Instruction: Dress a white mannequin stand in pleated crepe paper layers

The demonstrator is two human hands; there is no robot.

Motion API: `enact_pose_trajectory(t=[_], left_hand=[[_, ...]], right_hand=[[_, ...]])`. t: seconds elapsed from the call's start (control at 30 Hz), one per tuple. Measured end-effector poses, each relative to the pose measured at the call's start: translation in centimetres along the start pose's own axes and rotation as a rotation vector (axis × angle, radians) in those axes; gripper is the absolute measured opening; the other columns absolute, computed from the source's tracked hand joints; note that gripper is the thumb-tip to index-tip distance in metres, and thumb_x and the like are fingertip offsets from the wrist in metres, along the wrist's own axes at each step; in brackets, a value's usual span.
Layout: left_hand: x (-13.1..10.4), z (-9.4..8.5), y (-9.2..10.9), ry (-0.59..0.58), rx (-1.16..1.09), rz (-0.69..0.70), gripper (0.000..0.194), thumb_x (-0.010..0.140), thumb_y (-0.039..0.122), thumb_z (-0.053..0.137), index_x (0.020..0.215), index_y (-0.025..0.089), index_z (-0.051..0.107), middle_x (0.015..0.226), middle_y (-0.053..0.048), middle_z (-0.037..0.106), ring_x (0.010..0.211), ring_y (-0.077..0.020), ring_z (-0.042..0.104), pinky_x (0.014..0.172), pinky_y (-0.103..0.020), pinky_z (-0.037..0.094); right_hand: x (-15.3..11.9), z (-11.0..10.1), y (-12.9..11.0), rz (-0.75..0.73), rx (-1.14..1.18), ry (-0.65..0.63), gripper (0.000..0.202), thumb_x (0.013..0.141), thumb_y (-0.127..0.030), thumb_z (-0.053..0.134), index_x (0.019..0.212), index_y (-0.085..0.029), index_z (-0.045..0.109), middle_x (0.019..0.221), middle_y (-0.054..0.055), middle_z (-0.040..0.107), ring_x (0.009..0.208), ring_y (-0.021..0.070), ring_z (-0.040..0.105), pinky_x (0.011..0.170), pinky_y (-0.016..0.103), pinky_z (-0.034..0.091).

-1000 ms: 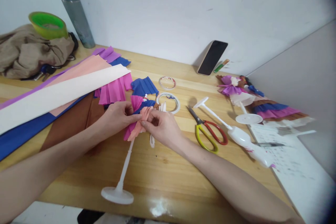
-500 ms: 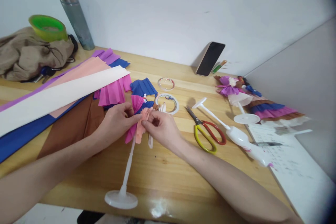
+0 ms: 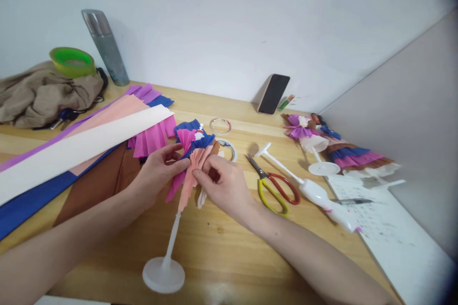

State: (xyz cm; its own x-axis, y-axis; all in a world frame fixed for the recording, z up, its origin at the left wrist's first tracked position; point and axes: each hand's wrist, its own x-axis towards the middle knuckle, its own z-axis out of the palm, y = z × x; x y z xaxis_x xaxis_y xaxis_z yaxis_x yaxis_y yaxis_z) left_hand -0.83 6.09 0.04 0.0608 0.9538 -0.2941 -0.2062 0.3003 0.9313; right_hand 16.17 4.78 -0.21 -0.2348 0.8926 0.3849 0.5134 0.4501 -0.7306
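— Fingers of both hands bend in on one piece just left of mid-frame: my left hand [image 3: 157, 169] from the left, my right hand [image 3: 227, 181] from the right.

— What's around them, biggest first?

— Wooden table [image 3: 250, 267], spreading below my hands. Next, the white stand [image 3: 163, 279], its round foot at the bottom of the frame, left of centre, its stem slanting up towards my fingers. Then the pleated peach paper [image 3: 187, 185] in front of the stem's upper part, with blue paper [image 3: 206, 142] and pink paper [image 3: 186, 138] just above.

— How would you handle those pleats well?

— I'd gather them a little at a time, evenly and lightly, since paper like this probably tears or creases if tugged. One hand should pin what's gathered while the other lays the next fold. I'd mind the stand too: with that slant, a pull could twist it.

— And the grip, down to the tips?

— Right thumb and forefinger are closed on the peach paper, thumb pressed to its front. On the left, a gap shows between thumb and forefinger, and the thumb tip meets the paper's left edge. My other left fingertips are hidden, so I can't tell whether that side grips.
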Motion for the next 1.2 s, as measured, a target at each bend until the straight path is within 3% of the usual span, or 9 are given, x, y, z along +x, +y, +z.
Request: enact_pose_trajectory(t=[0.17,0.33,0.47,0.63,0.8,1.07,1.2], left_hand=[[-1.0,0.1,1.0,-0.202,-0.071,-0.07,0.052,0.058,0.046,0.092,0.092,0.011,0.072,0.084,-0.007,0.074,0.079,-0.0194,0.069,0.075,-0.027,0.054],[-1.9,0.5,1.7,-0.237,-0.155,-0.049,0.044,0.067,0.039,0.089,0.1,0.015,0.072,0.096,-0.007,0.077,0.091,-0.0204,0.071,0.083,-0.026,0.055],[-2.6,1.4,2.5,-0.221,-0.232,-0.067,0.037,0.073,0.034,0.085,0.103,0.017,0.071,0.096,-0.006,0.076,0.096,-0.0205,0.071,0.083,-0.026,0.055],[-2.7,1.7,3.2,-0.228,-0.215,-0.06,0.027,0.071,0.029,0.084,0.089,0.017,0.069,0.09,-0.006,0.074,0.096,-0.0243,0.069,0.081,-0.029,0.053],[-2.3,1.7,3.0,-0.39,-0.191,0.038,0.049,0.063,0.03,0.089,0.103,0.015,0.065,0.1,-0.01,0.072,0.105,-0.0313,0.066,0.091,-0.04,0.051],[-2.5,2.7,2.7,-0.247,-0.156,0.068,0.053,0.061,0.035,0.091,0.1,0.016,0.063,0.093,-0.007,0.073,0.098,-0.0295,0.07,0.085,-0.037,0.054],[-2.6,2.9,2.6,-0.247,-0.216,0.042,0.055,0.06,0.037,0.093,0.102,0.016,0.063,0.094,-0.007,0.076,0.099,-0.0282,0.071,0.086,-0.036,0.056]], right_hand=[[-0.1,-0.5,-0.3,-0.155,-0.07,0.034,0.031,0.084,-0.017,0.062,0.063,-0.022,0.038,0.058,-0.006,0.042,0.052,0.0093,0.04,0.052,0.023,0.031],[0.2,-1.0,-0.3,-0.227,-0.068,0.031,0.029,0.085,-0.017,0.061,0.065,-0.022,0.04,0.061,-0.005,0.046,0.054,0.0097,0.042,0.051,0.023,0.033],[0.6,-1.5,-0.5,-0.203,-0.027,0.013,0.028,0.084,-0.018,0.062,0.065,-0.022,0.042,0.059,-0.005,0.047,0.053,0.0093,0.043,0.052,0.023,0.034],[1.1,-2.0,-0.8,-0.109,0.045,-0.027,0.027,0.084,-0.021,0.063,0.064,-0.021,0.045,0.057,-0.005,0.048,0.05,0.0088,0.044,0.05,0.021,0.035],[1.4,-2.7,-1.2,-0.126,0.02,-0.004,0.028,0.084,-0.022,0.063,0.063,-0.021,0.044,0.056,-0.006,0.047,0.051,0.0089,0.044,0.051,0.022,0.035],[0.8,-2.6,-1.6,-0.299,-0.178,0.122,0.024,0.09,-0.018,0.056,0.069,-0.022,0.045,0.065,-0.001,0.055,0.058,0.0116,0.05,0.055,0.024,0.04],[0.4,-2.1,-1.7,-0.416,-0.301,0.187,0.024,0.095,-0.017,0.051,0.072,-0.022,0.048,0.07,0.002,0.06,0.064,0.0136,0.054,0.058,0.026,0.041]])
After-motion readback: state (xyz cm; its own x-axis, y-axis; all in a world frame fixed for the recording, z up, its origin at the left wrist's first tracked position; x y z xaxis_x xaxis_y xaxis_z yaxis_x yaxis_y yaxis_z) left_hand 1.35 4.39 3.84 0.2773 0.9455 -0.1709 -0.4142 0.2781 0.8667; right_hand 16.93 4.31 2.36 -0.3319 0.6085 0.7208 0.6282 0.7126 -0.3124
